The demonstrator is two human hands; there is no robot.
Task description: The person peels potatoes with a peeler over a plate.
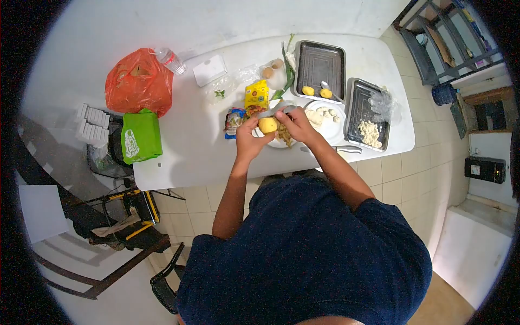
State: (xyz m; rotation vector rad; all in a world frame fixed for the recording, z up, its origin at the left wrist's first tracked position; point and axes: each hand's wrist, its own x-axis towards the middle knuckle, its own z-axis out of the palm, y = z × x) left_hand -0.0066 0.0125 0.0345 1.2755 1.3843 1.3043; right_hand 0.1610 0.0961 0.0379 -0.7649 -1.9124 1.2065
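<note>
Left hand [249, 142]: pinches a peeled yellow potato [267, 125] between thumb and fingers, over the peelings plate.
Right hand [295, 125]: closed on a thin metal tool [266, 114], its edge beside the potato; whether peeler or knife, I can't tell from here.
Slip: a peeled potato is likely slick, so it could twist out of the left fingers and let the edge skid into the thumb.
Peelings [285, 135]: heaped right under the work; a dropped potato could scatter them onto the counter [206, 168].
Knife [351, 149]: lies at the near side, handle to the right, under the right forearm; a careless elbow might sweep it off.
Spoon [332, 91]: leans over the far tray's near rim, beside two potatoes [317, 92]; a knock could tip it out.
Yellow packet [257, 95]: dark print, too small to read.
Blue packet [234, 122]: pictured front, brand unreadable.
Green bag [142, 137]: big white lettering at left, turned sideways; I can't make out the words reliably.
Bottle [170, 60]: red label, far left, illegible.
</note>
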